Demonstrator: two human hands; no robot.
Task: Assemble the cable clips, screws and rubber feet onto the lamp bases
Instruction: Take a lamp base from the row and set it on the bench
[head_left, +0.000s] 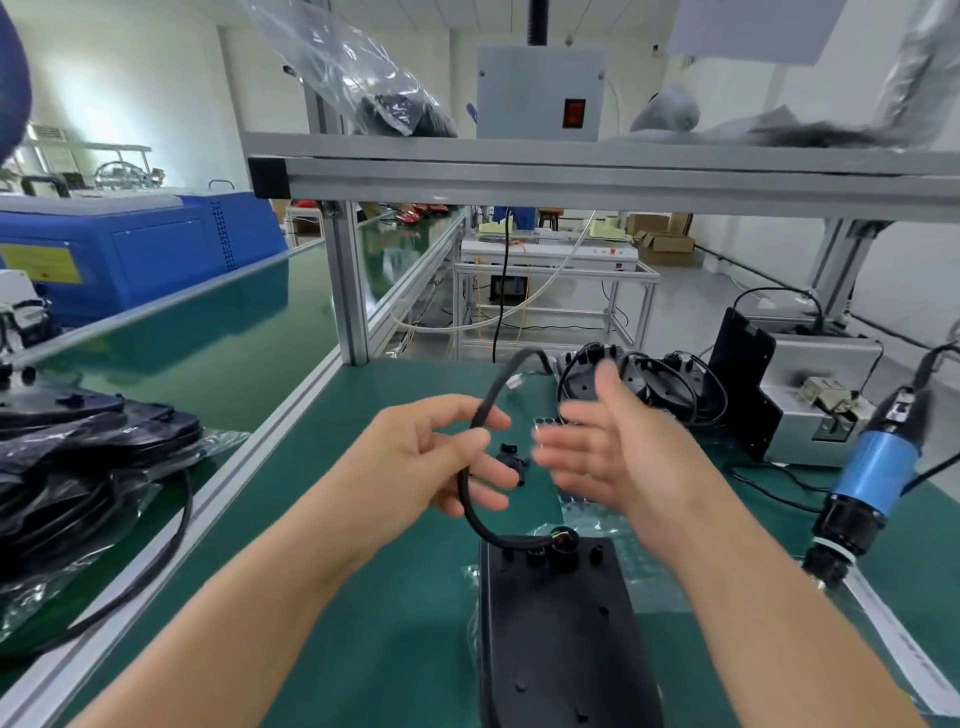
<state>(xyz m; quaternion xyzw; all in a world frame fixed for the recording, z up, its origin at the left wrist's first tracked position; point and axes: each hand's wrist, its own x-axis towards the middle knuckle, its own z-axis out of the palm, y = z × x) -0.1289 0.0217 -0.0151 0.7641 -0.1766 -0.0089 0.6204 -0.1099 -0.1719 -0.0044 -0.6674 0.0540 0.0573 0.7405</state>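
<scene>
A black lamp base (561, 639) lies flat on the green table in front of me, underside up. A thick black cable (470, 499) rises from its far end and curves up through my left hand (431, 457), which pinches it between thumb and fingers. My right hand (613, 441) hovers to the right of the cable with fingers straight, blurred by motion, holding nothing. A small black cable clip (511, 460) lies on the table between the two hands. A clear strip of small parts (545, 423) shows partly behind my right hand.
A blue electric screwdriver (872, 478) hangs at the right beside a grey screw feeder (810, 395). More lamp bases with cables (649, 379) are piled behind my hands. Bagged black parts (78, 467) lie on the left. An aluminium frame post (348, 291) stands ahead.
</scene>
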